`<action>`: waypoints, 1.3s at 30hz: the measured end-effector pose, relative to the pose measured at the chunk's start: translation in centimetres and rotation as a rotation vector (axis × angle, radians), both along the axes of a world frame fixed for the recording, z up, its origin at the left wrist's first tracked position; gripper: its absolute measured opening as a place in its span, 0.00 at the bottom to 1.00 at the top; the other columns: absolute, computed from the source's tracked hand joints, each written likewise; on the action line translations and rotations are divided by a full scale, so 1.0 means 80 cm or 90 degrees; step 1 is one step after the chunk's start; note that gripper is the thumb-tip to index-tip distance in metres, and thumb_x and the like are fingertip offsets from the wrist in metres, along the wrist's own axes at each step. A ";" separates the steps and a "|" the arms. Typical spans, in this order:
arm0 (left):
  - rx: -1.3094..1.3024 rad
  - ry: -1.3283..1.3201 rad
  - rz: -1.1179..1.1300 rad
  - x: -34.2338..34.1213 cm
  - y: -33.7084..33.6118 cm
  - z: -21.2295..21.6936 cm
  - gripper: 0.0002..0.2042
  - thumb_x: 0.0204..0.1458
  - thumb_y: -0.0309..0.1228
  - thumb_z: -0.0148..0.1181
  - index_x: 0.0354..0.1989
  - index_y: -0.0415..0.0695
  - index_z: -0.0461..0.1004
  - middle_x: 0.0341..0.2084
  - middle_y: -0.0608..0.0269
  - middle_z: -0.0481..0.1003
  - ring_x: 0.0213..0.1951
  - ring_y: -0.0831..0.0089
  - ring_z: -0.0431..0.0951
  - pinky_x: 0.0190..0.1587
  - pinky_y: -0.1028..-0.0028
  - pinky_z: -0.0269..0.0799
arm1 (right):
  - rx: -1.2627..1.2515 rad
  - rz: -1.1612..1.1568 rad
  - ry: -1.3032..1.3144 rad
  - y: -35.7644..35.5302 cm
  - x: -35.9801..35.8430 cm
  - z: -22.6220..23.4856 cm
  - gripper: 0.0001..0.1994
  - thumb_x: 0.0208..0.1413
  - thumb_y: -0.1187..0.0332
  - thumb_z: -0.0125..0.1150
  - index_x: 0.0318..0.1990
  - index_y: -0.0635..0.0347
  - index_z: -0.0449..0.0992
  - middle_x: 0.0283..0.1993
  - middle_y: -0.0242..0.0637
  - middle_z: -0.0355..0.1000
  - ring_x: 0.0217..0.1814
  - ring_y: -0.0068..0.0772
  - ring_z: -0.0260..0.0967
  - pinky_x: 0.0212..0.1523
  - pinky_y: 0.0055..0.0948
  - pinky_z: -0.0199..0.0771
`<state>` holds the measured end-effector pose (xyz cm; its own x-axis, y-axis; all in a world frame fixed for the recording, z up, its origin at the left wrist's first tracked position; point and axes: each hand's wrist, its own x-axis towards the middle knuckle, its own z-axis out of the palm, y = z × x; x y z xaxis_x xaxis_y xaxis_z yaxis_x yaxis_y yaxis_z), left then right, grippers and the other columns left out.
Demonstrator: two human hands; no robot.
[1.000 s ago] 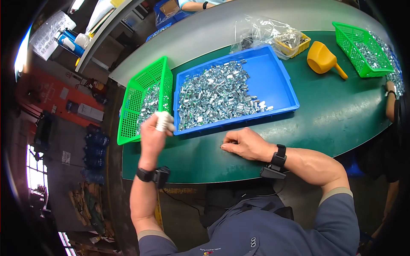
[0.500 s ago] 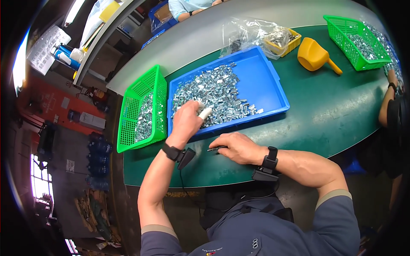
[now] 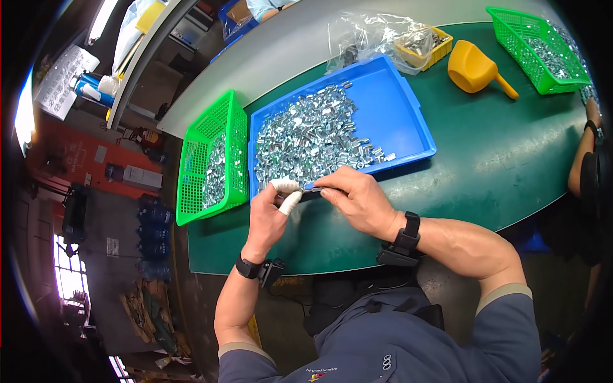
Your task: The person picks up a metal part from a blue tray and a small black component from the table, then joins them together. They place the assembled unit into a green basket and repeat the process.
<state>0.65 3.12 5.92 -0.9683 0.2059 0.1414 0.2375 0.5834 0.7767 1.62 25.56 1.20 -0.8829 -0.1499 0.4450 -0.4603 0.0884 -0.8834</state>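
Observation:
At the near edge of the blue tray (image 3: 389, 96), my two hands meet fingertip to fingertip. White coverings wrap the thumb and forefinger of my left hand (image 3: 271, 214), which pinches what looks like a small metal part, mostly hidden by the fingers. My right hand (image 3: 364, 201) grips a thin dark pen-like tool (image 3: 314, 189), its tip against the left fingertips. Behind them, a heap of small silvery cylindrical metal parts (image 3: 306, 134) covers the left and middle of the tray.
Left of the tray stands a green basket (image 3: 182, 191) holding similar parts. Farther right are a clear plastic bag (image 3: 364, 38), a yellow bin (image 3: 440, 54), a yellow scoop (image 3: 471, 69) and another green basket (image 3: 546, 80). Another person's arm (image 3: 582, 150) reaches in at the right edge.
My left hand has come out of the metal parts toward me, its fingers now pinched. My right hand has risen with the tool to meet it.

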 end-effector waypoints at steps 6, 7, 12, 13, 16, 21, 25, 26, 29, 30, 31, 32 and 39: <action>-0.025 0.036 -0.035 0.019 -0.001 0.003 0.08 0.56 0.22 0.69 0.42 0.38 0.78 0.35 0.64 0.81 0.36 0.79 0.80 0.42 0.75 0.77 | 0.018 0.023 0.007 -0.002 0.000 -0.005 0.08 0.62 0.72 0.62 0.46 0.60 0.82 0.36 0.41 0.73 0.38 0.42 0.72 0.39 0.37 0.72; -0.044 0.042 -0.043 0.020 -0.001 0.004 0.09 0.56 0.22 0.70 0.42 0.38 0.78 0.35 0.64 0.82 0.36 0.78 0.80 0.42 0.75 0.77 | 0.035 0.025 0.011 -0.001 0.000 -0.003 0.08 0.62 0.72 0.62 0.46 0.60 0.82 0.36 0.41 0.73 0.38 0.43 0.73 0.39 0.37 0.72; -0.107 0.072 -0.096 0.026 -0.003 0.000 0.09 0.55 0.22 0.70 0.42 0.38 0.78 0.35 0.62 0.82 0.35 0.75 0.81 0.42 0.74 0.77 | 0.100 0.037 0.030 -0.003 0.002 -0.011 0.06 0.62 0.69 0.61 0.41 0.60 0.81 0.37 0.46 0.75 0.41 0.53 0.75 0.42 0.46 0.73; -0.106 0.070 -0.096 0.028 -0.004 -0.002 0.09 0.55 0.22 0.70 0.42 0.38 0.78 0.35 0.62 0.82 0.35 0.75 0.81 0.42 0.74 0.77 | 0.122 0.057 -0.002 -0.003 0.003 -0.011 0.06 0.62 0.70 0.61 0.41 0.60 0.80 0.37 0.46 0.76 0.40 0.54 0.75 0.41 0.46 0.73; -0.079 0.096 -0.111 0.032 -0.001 -0.010 0.09 0.54 0.21 0.70 0.42 0.39 0.78 0.33 0.63 0.80 0.33 0.75 0.79 0.38 0.74 0.76 | 0.169 0.097 -0.063 -0.003 0.005 -0.011 0.05 0.62 0.70 0.62 0.39 0.61 0.79 0.37 0.47 0.77 0.39 0.55 0.75 0.39 0.47 0.72; -0.082 0.054 -0.089 0.035 -0.002 -0.010 0.08 0.54 0.22 0.70 0.41 0.38 0.78 0.33 0.62 0.81 0.34 0.74 0.80 0.41 0.73 0.77 | 0.108 0.100 -0.087 -0.005 0.002 -0.014 0.10 0.62 0.65 0.61 0.35 0.64 0.78 0.31 0.49 0.76 0.37 0.58 0.75 0.38 0.50 0.72; -0.068 0.050 -0.095 0.033 0.000 -0.018 0.08 0.54 0.21 0.70 0.40 0.39 0.78 0.32 0.62 0.80 0.34 0.74 0.79 0.42 0.73 0.76 | 0.159 0.115 -0.111 -0.003 -0.001 -0.014 0.11 0.62 0.64 0.62 0.35 0.65 0.78 0.31 0.50 0.76 0.37 0.57 0.76 0.38 0.49 0.72; -0.070 0.047 -0.092 0.032 -0.001 -0.020 0.08 0.54 0.21 0.70 0.40 0.39 0.78 0.32 0.63 0.80 0.34 0.74 0.79 0.42 0.73 0.76 | 0.125 0.110 -0.113 -0.004 0.000 -0.015 0.11 0.62 0.64 0.61 0.35 0.65 0.78 0.30 0.51 0.76 0.37 0.56 0.76 0.37 0.48 0.72; -0.067 0.039 -0.088 0.028 -0.002 -0.026 0.09 0.54 0.21 0.69 0.41 0.39 0.78 0.32 0.63 0.80 0.35 0.74 0.79 0.41 0.74 0.76 | 0.104 0.114 -0.126 -0.004 -0.002 -0.018 0.11 0.62 0.65 0.61 0.35 0.65 0.78 0.29 0.49 0.76 0.34 0.52 0.75 0.35 0.46 0.72; -0.059 0.053 -0.106 0.027 -0.002 -0.028 0.09 0.54 0.21 0.69 0.42 0.39 0.77 0.32 0.63 0.80 0.34 0.74 0.78 0.41 0.74 0.75 | 0.115 0.126 -0.137 -0.004 -0.004 -0.018 0.10 0.63 0.65 0.61 0.36 0.65 0.78 0.29 0.48 0.76 0.31 0.47 0.75 0.34 0.43 0.72; -0.050 0.066 -0.124 0.026 -0.002 -0.031 0.10 0.54 0.20 0.69 0.42 0.39 0.77 0.31 0.64 0.79 0.34 0.74 0.78 0.41 0.74 0.75 | 0.126 0.138 -0.148 -0.003 -0.005 -0.018 0.10 0.63 0.65 0.61 0.37 0.64 0.78 0.28 0.46 0.76 0.29 0.43 0.74 0.33 0.41 0.71; -0.040 0.080 -0.142 0.025 -0.002 -0.033 0.10 0.53 0.20 0.69 0.42 0.40 0.77 0.31 0.64 0.79 0.34 0.75 0.78 0.41 0.74 0.75 | 0.132 0.136 -0.150 -0.003 -0.006 -0.018 0.10 0.63 0.65 0.61 0.37 0.64 0.78 0.28 0.46 0.76 0.29 0.43 0.74 0.33 0.41 0.71; 0.114 -0.103 -0.074 0.021 -0.012 -0.048 0.11 0.57 0.23 0.68 0.47 0.41 0.77 0.30 0.68 0.78 0.31 0.79 0.75 0.37 0.76 0.74 | 0.128 0.138 -0.188 -0.007 -0.001 -0.005 0.10 0.65 0.65 0.59 0.36 0.64 0.77 0.28 0.49 0.75 0.31 0.54 0.73 0.32 0.44 0.70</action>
